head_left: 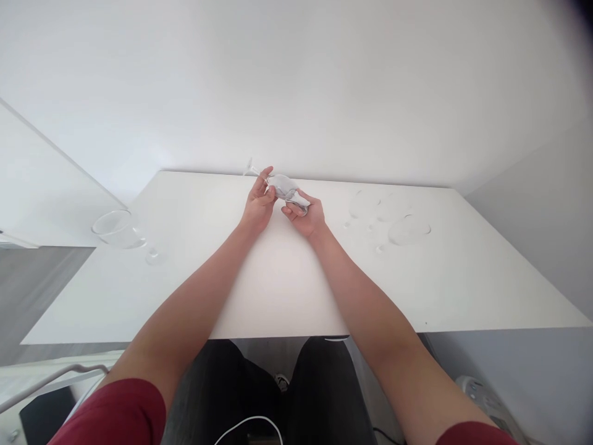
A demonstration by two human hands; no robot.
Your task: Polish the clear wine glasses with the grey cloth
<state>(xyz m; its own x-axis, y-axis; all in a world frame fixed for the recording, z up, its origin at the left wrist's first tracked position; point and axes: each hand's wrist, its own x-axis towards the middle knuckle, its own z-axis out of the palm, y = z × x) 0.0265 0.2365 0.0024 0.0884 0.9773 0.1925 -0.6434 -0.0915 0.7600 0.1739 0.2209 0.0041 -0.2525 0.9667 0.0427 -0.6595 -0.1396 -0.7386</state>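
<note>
White table (278, 290) edge nearest. Lone glass (115, 227) at 9 o'clock of the hands, clear glasses (407, 230) clustered at 3 o'clock, seemingly lying down. Left hand (259, 207) pinches the stem of the wine glass (282, 184), held sideways above the tabletop with its foot toward 11 o'clock. Right hand (306, 216) curls around the bowl, likely steadying it
</note>
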